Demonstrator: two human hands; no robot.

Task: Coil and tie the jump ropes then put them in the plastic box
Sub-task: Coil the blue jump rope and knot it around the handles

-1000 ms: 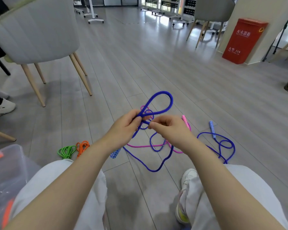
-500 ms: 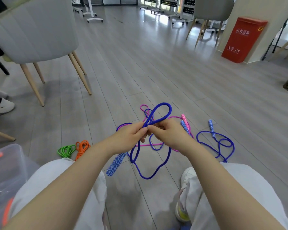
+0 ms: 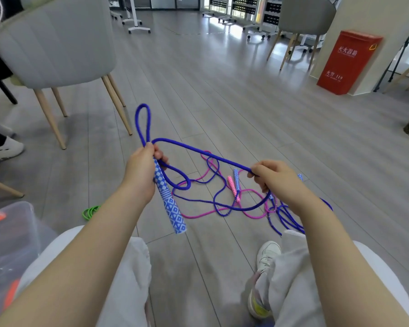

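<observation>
Blue braided cord (image 3: 200, 149) runs taut between the person's two hands, which looks like a length being measured off for the next turn of a coil. The left hand (image 3: 141, 171) is closed around the top of a blue-and-white diamond-patterned handle (image 3: 169, 201), which hangs down and towards the person, and the same fist pinches the base of a narrow upright loop (image 3: 142, 123) rising above the knuckles. That loop seems to be the first turn, held in place so later turns can be laid against it. The right hand (image 3: 273, 179) pinches the cord between thumb and fingertips, and the slack drops from it to the floor.

Below the hands, the rest of the blue cord lies tangled with a pink jump rope (image 3: 200, 215); a pink patterned handle (image 3: 233, 187) and a second blue patterned handle (image 3: 236, 180) lie side by side in the heap. Nothing is tied yet. A clear plastic box (image 3: 12, 232) sits at the person's left, beside the knee, with something orange inside, too blurred to name. A bright green coiled rope (image 3: 90, 212) lies on the floor between box and tangle.

The grey wood-look plank floor (image 3: 222, 90) is bare and smooth, so the cord should slide freely. A grey upholstered chair on pale wooden legs (image 3: 57, 43) stands to the left, and a red metal cabinet with white lettering (image 3: 346, 62) leans by a pillar on the right.
</observation>
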